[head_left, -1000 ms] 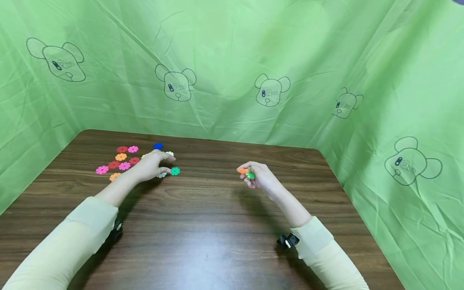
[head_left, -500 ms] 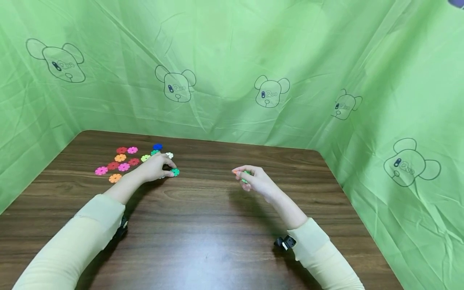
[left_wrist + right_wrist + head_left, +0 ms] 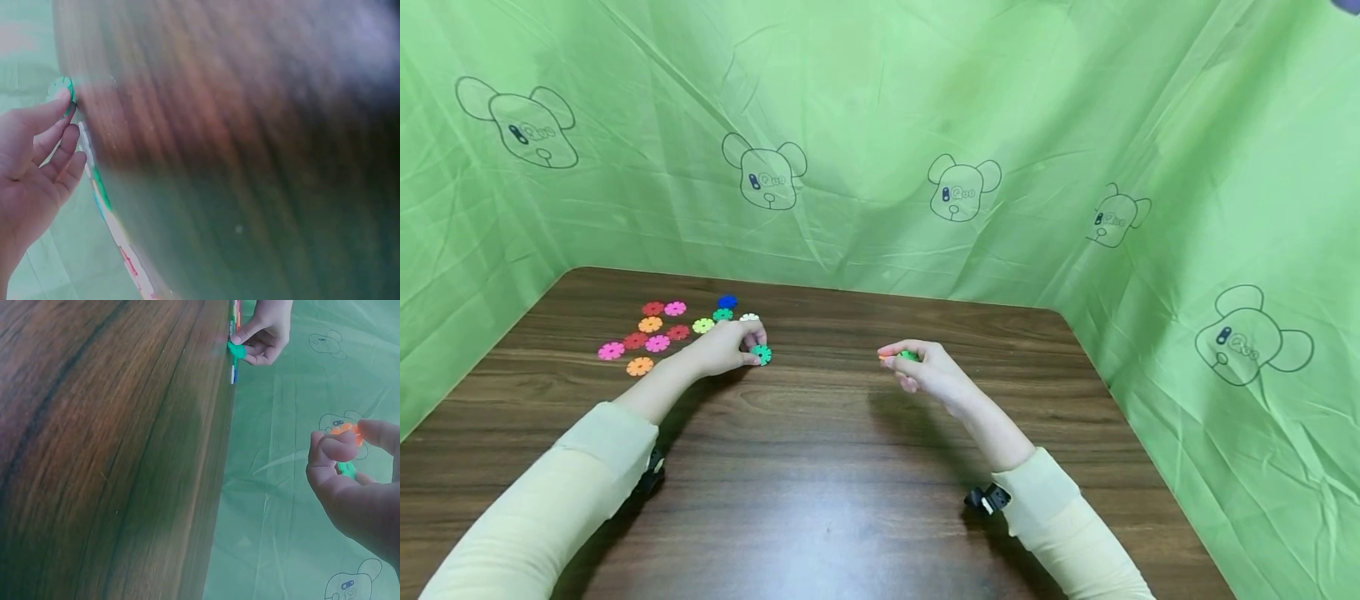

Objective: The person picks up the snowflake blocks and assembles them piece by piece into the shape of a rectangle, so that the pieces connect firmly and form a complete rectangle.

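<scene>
Green cloth (image 3: 865,100) printed with round-eared heads hangs around a brown wood-grain table (image 3: 820,433), where notched discs (image 3: 657,343) in red, pink, orange, yellow and blue lie scattered at the left. Just beside them, the left hand (image 3: 721,348) has its thumb and fingers pinched together on a teal disc (image 3: 763,356), while the right hand (image 3: 934,372), raised over the wood with fingers curled, grips an orange disc (image 3: 345,430) and a green disc (image 3: 345,469)

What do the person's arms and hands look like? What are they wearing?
The left hand and right hand wear no gloves. The left sleeve and right sleeve are pale yellow with paler cuffs. By each cuff is a small black gadget; the right one has a whitish patch.
</scene>
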{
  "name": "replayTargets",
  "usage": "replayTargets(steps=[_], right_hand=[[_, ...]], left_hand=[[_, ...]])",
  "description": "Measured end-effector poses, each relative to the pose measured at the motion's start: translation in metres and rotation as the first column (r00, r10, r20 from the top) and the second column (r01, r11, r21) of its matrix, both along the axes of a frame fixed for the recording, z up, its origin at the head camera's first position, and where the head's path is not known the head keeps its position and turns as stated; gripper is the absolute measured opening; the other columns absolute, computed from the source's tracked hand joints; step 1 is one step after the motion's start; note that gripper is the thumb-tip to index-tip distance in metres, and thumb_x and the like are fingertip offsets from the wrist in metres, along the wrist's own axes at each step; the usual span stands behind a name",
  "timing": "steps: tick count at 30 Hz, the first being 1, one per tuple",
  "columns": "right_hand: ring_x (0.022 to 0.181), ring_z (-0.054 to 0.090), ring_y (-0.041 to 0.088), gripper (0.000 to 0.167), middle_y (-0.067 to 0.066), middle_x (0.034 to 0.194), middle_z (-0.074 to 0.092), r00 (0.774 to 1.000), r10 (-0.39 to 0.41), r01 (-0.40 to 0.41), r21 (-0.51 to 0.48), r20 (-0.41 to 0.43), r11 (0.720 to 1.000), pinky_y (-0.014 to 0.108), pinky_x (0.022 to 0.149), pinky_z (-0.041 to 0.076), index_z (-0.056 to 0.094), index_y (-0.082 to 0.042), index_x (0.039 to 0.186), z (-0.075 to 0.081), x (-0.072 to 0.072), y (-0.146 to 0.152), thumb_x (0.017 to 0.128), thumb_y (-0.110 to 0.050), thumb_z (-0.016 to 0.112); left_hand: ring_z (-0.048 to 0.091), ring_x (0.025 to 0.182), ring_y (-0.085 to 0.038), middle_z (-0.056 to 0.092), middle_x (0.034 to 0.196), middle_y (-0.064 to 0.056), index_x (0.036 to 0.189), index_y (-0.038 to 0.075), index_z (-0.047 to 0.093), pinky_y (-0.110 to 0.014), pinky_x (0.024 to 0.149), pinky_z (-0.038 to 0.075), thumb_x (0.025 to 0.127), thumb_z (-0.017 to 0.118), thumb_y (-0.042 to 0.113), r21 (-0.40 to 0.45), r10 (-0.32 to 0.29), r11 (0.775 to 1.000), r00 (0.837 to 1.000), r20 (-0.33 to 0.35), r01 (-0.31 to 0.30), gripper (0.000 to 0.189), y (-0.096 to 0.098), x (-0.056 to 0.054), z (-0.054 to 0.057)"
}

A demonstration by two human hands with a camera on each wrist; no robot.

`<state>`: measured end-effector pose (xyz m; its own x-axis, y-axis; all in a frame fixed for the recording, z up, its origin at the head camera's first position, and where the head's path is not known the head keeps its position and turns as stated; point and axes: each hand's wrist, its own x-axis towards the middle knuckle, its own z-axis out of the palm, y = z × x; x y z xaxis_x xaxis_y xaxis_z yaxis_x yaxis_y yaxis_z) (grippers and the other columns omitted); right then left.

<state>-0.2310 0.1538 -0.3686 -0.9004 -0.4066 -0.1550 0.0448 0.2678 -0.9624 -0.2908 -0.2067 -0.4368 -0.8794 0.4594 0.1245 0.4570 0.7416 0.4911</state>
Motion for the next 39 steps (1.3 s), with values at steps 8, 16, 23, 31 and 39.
replayTargets(steps=[8, 16, 23, 31, 39], right_hand=[[0.055, 0.037, 0.008, 0.025, 0.013, 0.103, 0.060, 0.999, 0.003, -0.002, -0.013, 0.047, 1.000, 0.021, 0.052, 0.030, 0.063, -0.004, 0.115, 0.005, 0.000, -0.004, 0.092, -0.013, 0.058], [0.061, 0.044, 0.010, 0.026, 0.011, 0.105, 0.061, 0.998, 0.015, -0.014, -0.024, 0.056, 1.000, 0.018, 0.051, 0.031, 0.063, -0.004, 0.115, 0.009, 0.001, -0.011, 0.092, -0.015, 0.058], [0.067, 0.048, 0.016, 0.029, 0.006, 0.097, 0.064, 0.998, 0.001, 0.003, -0.056, 0.062, 0.998, 0.020, 0.057, 0.040, 0.062, -0.006, 0.116, 0.011, 0.001, -0.016, 0.089, -0.015, 0.065], [0.066, 0.049, 0.018, 0.031, 0.008, 0.084, 0.064, 0.999, 0.034, -0.032, -0.089, 0.015, 0.995, 0.024, 0.061, 0.046, 0.066, -0.004, 0.111, 0.010, 0.001, -0.016, 0.084, -0.016, 0.072], [0.070, 0.056, 0.018, 0.028, 0.004, 0.089, 0.070, 0.994, 0.097, -0.099, -0.046, -0.051, 0.994, 0.029, 0.071, 0.053, 0.069, -0.006, 0.108, 0.007, 0.001, -0.020, 0.083, -0.017, 0.073]], left_hand=[[0.055, 0.068, -0.013, 0.062, 0.077, 0.000, 0.091, 0.009, 0.061, -0.033, 0.065, 0.047, 0.085, 0.068, 0.006, 0.033, 0.035, 0.999, 0.999, -0.017, -0.035, 0.010, 0.014, 0.011, 0.016], [0.061, 0.080, -0.018, 0.066, 0.082, -0.002, 0.091, 0.010, 0.067, -0.035, 0.071, 0.050, 0.085, 0.069, 0.013, 0.186, 0.098, 0.978, 0.995, 0.014, -0.098, 0.007, 0.032, 0.029, 0.034], [0.062, 0.075, -0.015, 0.068, 0.080, 0.000, 0.093, 0.013, 0.069, -0.030, 0.064, 0.049, 0.084, 0.072, 0.021, 0.302, 0.174, 0.937, 0.984, 0.037, -0.177, 0.012, 0.050, 0.050, 0.050], [0.064, 0.073, -0.012, 0.070, 0.080, 0.002, 0.093, 0.013, 0.069, -0.028, 0.062, 0.050, 0.084, 0.073, 0.022, 0.367, 0.193, 0.910, 0.981, 0.034, -0.192, 0.013, 0.069, 0.072, 0.063], [0.066, 0.072, -0.012, 0.071, 0.079, 0.003, 0.092, 0.014, 0.069, -0.026, 0.061, 0.050, 0.082, 0.074, 0.020, 0.440, 0.195, 0.877, 0.980, 0.039, -0.192, 0.012, 0.085, 0.088, 0.069]])
